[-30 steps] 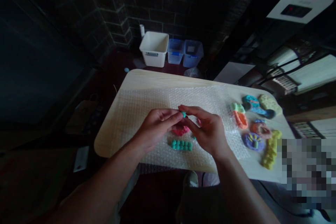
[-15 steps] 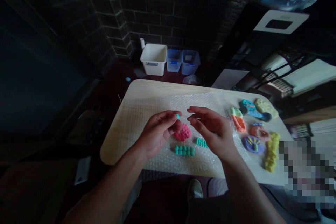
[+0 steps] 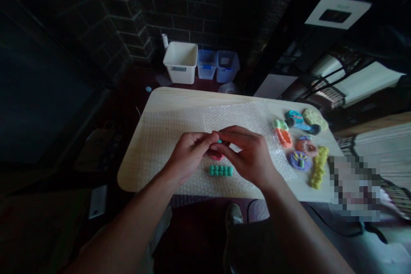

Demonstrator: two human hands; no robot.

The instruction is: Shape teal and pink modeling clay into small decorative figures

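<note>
The pale wooden tabletop (image 3: 180,96) carries everything, with bubble wrap (image 3: 167,137) spread over its middle and out to the near edge. Above the wrap, the right hand (image 3: 253,158) and left hand (image 3: 186,158) meet at the fingertips. Toward the right edge lies a group of soft, clay-like shapes: a knobbly yellow strip (image 3: 319,167) near the near right corner, a purple disc (image 3: 298,161) beside it, and an orange piece (image 3: 284,138) farther back. A green block of bumps (image 3: 221,171) sits on the wrap nearer the near edge, in front of the hands; just behind it, a pink lump (image 3: 214,155) is partly hidden by the fingers.

Smallest is the green bit (image 3: 219,141), over the middle of the tabletop. The left thumb and fingers appear to pinch it; the right thumb and forefinger curve around its other side, though whether they press on it I cannot tell. For such a small, soft bit, light, even pressure from the pads looks best, turning it between touches so no side flattens. Keeping the wrists steady and the hands low over the wrap should make a slip harmless.
</note>
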